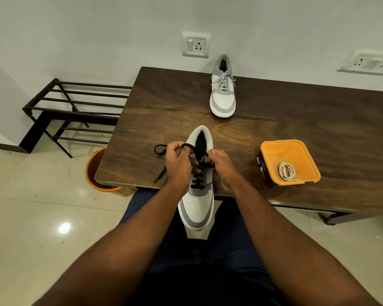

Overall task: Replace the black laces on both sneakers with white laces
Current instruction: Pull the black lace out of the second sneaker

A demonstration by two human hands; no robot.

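A grey-and-white sneaker leans over the table's near edge, toe toward me, threaded with a black lace. My left hand pinches the lace at the top eyelets; a loose loop and end trail off to its left. My right hand grips the lace on the shoe's right side by the collar. A second sneaker with white laces stands at the table's far side. A coiled white lace lies in an orange tub.
The dark wooden table has its near edge at my knees. An orange bucket stands on the floor under the table's left corner. A black metal rack stands left against the wall. Wall sockets sit behind.
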